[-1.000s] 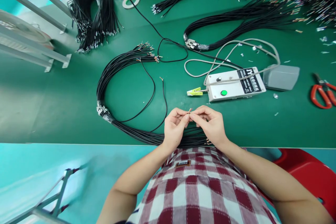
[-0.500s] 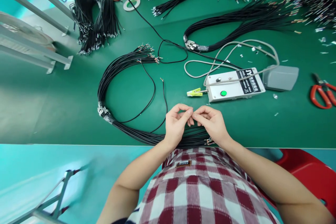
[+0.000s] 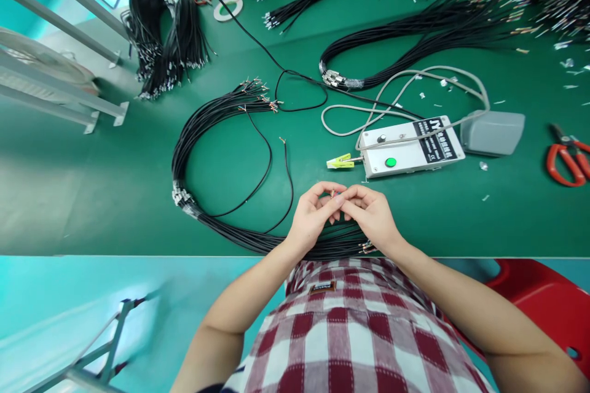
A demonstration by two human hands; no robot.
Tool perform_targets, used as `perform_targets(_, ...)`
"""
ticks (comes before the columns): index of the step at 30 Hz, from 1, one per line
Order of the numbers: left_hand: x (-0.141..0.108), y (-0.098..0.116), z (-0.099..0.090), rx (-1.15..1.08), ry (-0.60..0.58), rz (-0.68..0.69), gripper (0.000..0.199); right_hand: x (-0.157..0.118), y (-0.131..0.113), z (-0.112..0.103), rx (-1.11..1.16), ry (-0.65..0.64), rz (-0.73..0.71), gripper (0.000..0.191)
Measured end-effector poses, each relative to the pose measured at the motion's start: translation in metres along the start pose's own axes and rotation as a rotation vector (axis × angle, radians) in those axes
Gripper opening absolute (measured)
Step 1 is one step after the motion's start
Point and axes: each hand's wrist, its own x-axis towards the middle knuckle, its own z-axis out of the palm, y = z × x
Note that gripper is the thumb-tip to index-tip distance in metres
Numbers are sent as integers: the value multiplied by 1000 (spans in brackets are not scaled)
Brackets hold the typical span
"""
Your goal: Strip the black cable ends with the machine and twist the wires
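Note:
Above the near edge of the green table, my left hand [image 3: 313, 215] and my right hand [image 3: 369, 214] meet fingertip to fingertip. Both are closed in a pinch around a small wire end [image 3: 332, 194], whose coppery tip peeks out between the fingers; the rest of it is hidden. Below them runs a curved bundle of black cables [image 3: 230, 234], partly covered by my hands, with bare wire ends showing by my right wrist. Two single cables lie loose inside its curve. Just beyond my hands is a white box [image 3: 401, 163] with a green button and a yellow-green clip [image 3: 341, 162] at its left end.
A grey block [image 3: 492, 133] adjoins the box, with a grey cord looped nearby. Red-handled cutters [image 3: 568, 163] lie at right. More black cable bundles [image 3: 341, 61] are farther back, with a tape roll [image 3: 228, 8]. A red chair [image 3: 544, 313] stands at lower right.
My fingertips have shifted slightly, and the right fingers now overlap the left ones more. A coppery tip now shows between them. The view has tilted a little; the table items lie as before.

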Motion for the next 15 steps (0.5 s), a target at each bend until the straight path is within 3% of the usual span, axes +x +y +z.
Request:
perform_targets(6,-1,-3,1,-24,86,72,29,2,0,-5,-139,-13,-80,23)
perform_targets(11,-9,-7,0,176,130,178,26,4,1,-14,-510,40,-306,14)
perform_targets(15,-4,-9,-2,189,168,268,28,2,0,-28,-776,1,-411,10)
